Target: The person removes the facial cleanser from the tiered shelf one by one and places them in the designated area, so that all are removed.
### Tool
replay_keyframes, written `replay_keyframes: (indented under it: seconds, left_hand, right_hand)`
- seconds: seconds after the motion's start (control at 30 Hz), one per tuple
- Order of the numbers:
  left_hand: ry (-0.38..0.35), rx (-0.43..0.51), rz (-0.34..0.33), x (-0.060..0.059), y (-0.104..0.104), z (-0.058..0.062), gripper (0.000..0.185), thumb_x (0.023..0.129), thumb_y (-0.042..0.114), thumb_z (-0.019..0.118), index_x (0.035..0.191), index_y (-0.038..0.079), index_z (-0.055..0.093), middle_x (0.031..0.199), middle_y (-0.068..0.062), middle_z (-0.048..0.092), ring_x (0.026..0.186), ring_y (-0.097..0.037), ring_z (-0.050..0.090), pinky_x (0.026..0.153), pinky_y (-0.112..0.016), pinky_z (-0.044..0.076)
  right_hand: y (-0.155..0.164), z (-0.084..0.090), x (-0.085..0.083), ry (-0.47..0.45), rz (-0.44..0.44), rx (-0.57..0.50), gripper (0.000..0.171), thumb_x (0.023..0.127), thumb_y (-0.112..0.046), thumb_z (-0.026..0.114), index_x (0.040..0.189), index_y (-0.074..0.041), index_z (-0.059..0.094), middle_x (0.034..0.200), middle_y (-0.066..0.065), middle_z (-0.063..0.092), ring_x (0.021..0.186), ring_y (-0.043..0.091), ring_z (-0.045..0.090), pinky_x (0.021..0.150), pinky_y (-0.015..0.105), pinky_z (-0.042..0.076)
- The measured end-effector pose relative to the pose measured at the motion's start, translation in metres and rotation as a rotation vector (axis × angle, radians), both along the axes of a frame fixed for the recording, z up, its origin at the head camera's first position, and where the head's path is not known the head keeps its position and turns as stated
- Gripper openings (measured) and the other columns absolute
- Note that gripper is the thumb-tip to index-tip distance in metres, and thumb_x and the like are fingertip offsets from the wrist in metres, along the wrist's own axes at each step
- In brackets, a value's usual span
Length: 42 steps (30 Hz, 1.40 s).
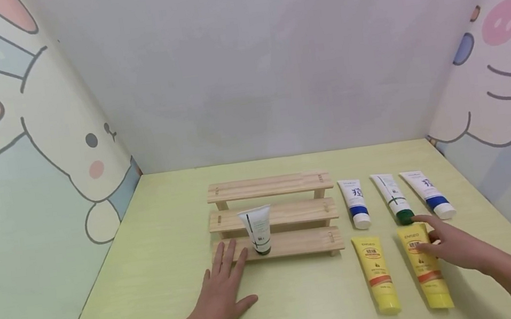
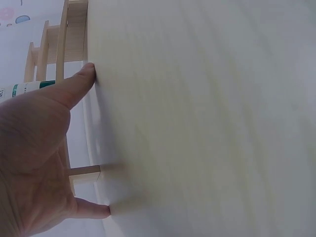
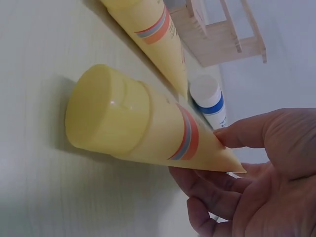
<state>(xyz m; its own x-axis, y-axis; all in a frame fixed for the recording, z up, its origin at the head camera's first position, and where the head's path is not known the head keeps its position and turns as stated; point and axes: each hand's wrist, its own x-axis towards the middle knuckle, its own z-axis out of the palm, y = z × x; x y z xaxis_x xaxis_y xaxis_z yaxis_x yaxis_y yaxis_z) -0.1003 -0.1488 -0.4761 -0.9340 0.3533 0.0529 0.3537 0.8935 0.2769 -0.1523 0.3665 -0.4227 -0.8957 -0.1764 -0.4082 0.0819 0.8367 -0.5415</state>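
The person's left hand lay flat on the pale yellow-green tabletop, fingers straight and spread, their tips touching the front edge of the lowest step of the 3-step light wooden rack. The left wrist view showed a thumb and fingertip pressed against the table beside the rack's legs. A white tube with a dark green cap stood cap-down on that lowest step, just beside the left hand's fingertips but apart from them.

The right hand rested over the right-hand yellow tube with an orange band and a yellow cap, which lay flat on the table to the right of the rack, cap toward the person. The index finger stretched forward toward the cap of the white tube with a green cap lying behind it; the right wrist view showed the thumb against the yellow tube's crimped end with the other fingers loosely curled under it.

A 2nd yellow tube lay just left of the 1st. 2 white tubes with blue bands flanked the green-capped one.
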Motion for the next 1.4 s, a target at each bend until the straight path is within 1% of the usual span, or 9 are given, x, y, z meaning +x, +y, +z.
replay_keyframes:
  seconds: [0.1,0.23,0.3,0.5,0.67,0.87,1.1,1.23,1.4]
  left_hand:
    - [0.002,-0.001,0.0,0.001,0.0,0.0,0.099,0.089,0.051,0.08,0.166,0.014,0.03,0.176,-0.016,0.013,0.161,-0.047,0.012,0.103,-0.08,0.043]
    - [0.001,0.003,0.0,0.001,0.0,0.0,0.098,0.089,0.05,0.08,0.166,0.014,0.03,0.176,-0.016,0.013,0.161,-0.046,0.012,0.103,-0.08,0.042]
    - [0.001,0.002,0.0,0.002,0.0,0.0,0.098,0.089,0.05,0.08,0.166,0.014,0.03,0.176,-0.016,0.012,0.161,-0.046,0.012,0.103,-0.08,0.042]
    - [0.001,-0.004,0.004,0.002,0.0,0.0,0.098,0.09,0.05,0.08,0.166,0.014,0.03,0.177,-0.015,0.012,0.162,-0.046,0.012,0.103,-0.08,0.043]
    - [-0.008,0.007,0.005,0.003,0.0,0.001,0.098,0.09,0.05,0.08,0.166,0.015,0.03,0.177,-0.014,0.011,0.162,-0.046,0.011,0.104,-0.081,0.041]
    - [-0.018,0.007,0.011,0.004,0.0,0.002,0.098,0.09,0.05,0.08,0.166,0.015,0.029,0.177,-0.014,0.01,0.162,-0.045,0.01,0.104,-0.08,0.041]
    - [-0.018,0.021,0.008,0.006,0.002,0.003,0.098,0.089,0.049,0.081,0.166,0.014,0.031,0.177,-0.016,0.012,0.162,-0.046,0.011,0.104,-0.081,0.041]
    - [-0.013,0.022,0.009,0.006,0.003,0.004,0.098,0.089,0.049,0.081,0.165,0.014,0.031,0.177,-0.016,0.012,0.161,-0.047,0.011,0.103,-0.081,0.041]
    - [-0.008,0.014,0.005,0.006,0.004,0.004,0.098,0.089,0.049,0.081,0.165,0.014,0.031,0.176,-0.016,0.013,0.161,-0.046,0.012,0.103,-0.08,0.042]
  right_hand:
    - [0.002,-0.004,0.0,-0.027,-0.023,0.03,0.094,0.102,-0.044,0.067,0.154,0.015,0.015,0.131,0.051,0.051,0.117,0.052,0.062,0.09,0.063,0.056]
    - [0.005,-0.008,0.0,-0.04,-0.036,0.067,0.101,0.101,-0.048,0.067,0.149,0.022,0.013,0.127,0.051,0.054,0.113,0.052,0.064,0.09,0.064,0.056]
    - [0.007,-0.009,0.0,-0.033,-0.031,0.079,0.1,0.101,-0.046,0.067,0.147,0.024,0.013,0.124,0.049,0.057,0.111,0.049,0.065,0.09,0.063,0.056]
    - [0.015,-0.007,0.003,-0.023,-0.013,0.069,0.094,0.103,-0.034,0.068,0.146,0.028,0.012,0.113,0.037,0.069,0.093,0.028,0.073,0.088,0.06,0.058]
    - [0.022,0.006,0.001,-0.006,0.003,0.101,0.083,0.105,-0.025,0.063,0.146,0.027,0.012,0.113,0.035,0.07,0.087,0.025,0.074,0.084,0.059,0.058]
    - [0.003,0.032,-0.007,0.195,0.056,0.071,0.072,0.107,-0.019,0.059,0.151,0.021,0.018,0.12,0.036,0.067,0.093,0.031,0.075,0.077,0.052,0.061]
    - [-0.056,0.057,-0.007,0.449,0.168,-0.047,0.066,0.105,-0.019,0.065,0.159,-0.002,0.031,0.131,0.023,0.067,0.113,0.039,0.071,0.083,0.051,0.062]
    - [-0.09,0.062,-0.008,0.586,0.241,-0.16,0.064,0.103,-0.013,0.068,0.158,-0.008,0.036,0.134,0.016,0.068,0.117,0.036,0.071,0.088,0.046,0.062]
    - [-0.13,0.059,-0.013,0.722,0.311,-0.278,0.07,0.099,-0.007,0.071,0.159,-0.014,0.038,0.137,0.009,0.067,0.123,0.03,0.068,0.099,0.025,0.056]
